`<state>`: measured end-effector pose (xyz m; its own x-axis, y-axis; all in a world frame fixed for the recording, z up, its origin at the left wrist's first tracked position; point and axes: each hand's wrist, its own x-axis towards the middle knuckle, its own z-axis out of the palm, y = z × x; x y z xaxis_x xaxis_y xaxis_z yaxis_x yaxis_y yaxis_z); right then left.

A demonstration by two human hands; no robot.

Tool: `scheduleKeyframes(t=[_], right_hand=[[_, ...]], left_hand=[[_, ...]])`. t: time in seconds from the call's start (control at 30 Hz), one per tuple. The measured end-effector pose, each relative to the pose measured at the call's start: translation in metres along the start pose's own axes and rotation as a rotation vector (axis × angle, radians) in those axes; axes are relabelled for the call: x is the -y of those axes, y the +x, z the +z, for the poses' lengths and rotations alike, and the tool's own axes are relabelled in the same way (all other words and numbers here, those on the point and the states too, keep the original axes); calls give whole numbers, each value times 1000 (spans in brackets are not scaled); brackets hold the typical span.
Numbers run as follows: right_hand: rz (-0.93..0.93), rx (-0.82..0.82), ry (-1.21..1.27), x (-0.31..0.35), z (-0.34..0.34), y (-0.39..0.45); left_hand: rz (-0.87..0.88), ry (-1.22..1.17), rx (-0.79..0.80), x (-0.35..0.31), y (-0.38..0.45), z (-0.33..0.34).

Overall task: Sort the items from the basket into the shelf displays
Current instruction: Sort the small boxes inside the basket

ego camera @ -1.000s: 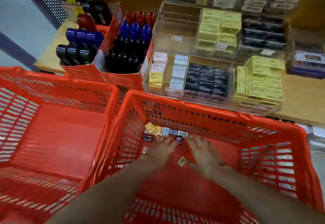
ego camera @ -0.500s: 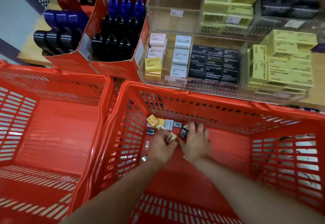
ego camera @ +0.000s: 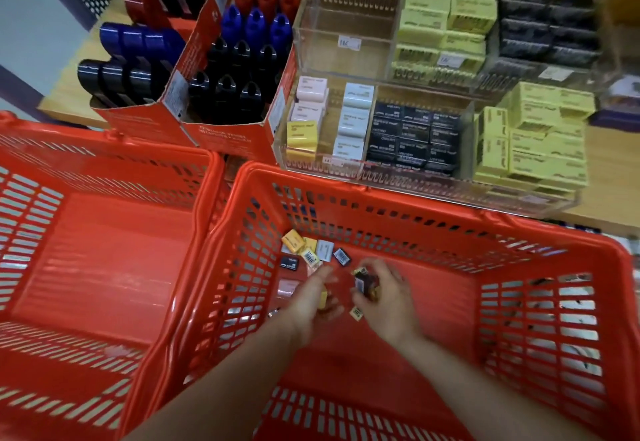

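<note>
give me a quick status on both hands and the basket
Left hand holds a small yellow box; right hand grips a dark box. More small boxes loose in the red basket. Nothing blocks the clear display.

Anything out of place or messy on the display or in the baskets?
Yes, mildly: small boxes lie jumbled at odd angles in the far-left corner of the right basket, unlike the neat rows in the clear display tray. No damage visible.

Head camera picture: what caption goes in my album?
Both hands, left and right, gather small boxes in the red basket.
</note>
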<state>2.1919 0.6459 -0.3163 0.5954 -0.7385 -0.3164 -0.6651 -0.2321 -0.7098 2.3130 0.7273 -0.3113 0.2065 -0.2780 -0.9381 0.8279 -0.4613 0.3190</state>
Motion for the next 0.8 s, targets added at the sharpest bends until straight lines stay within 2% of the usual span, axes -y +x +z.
scheduleKeyframes(t=[0.1,0.2,0.3,0.37,0.43,0.47,0.53,0.63,0.7,0.8], right_hand=[[-68,121,72,18,-5,-14],[-13,207,254,31,-8,-21],[4,223,503,26,-16,-26],[-44,101,402,18,-23,-28],[-78,-39,129,5,-27,-26],[-77,-29,8,0,-25,-24],[-19,103,-140,-7,-14,-22],[-4,256,-310,-12,11,-17],[-35,261,-385,-11,19,-13],[-39,149,-297,-5,17,-1]], left_hand=[[-22,-48,166,1,-13,14],[-9,-241,327,2,-23,18],[-20,-331,286,2,-28,8],[18,-281,182,2,-25,-1],[103,-83,85,0,-23,-7],[152,37,30,-1,-22,-9],[221,200,-62,0,-20,-13],[310,373,-91,4,-18,-25],[358,488,-125,6,-17,-30],[408,587,-175,5,-16,-36]])
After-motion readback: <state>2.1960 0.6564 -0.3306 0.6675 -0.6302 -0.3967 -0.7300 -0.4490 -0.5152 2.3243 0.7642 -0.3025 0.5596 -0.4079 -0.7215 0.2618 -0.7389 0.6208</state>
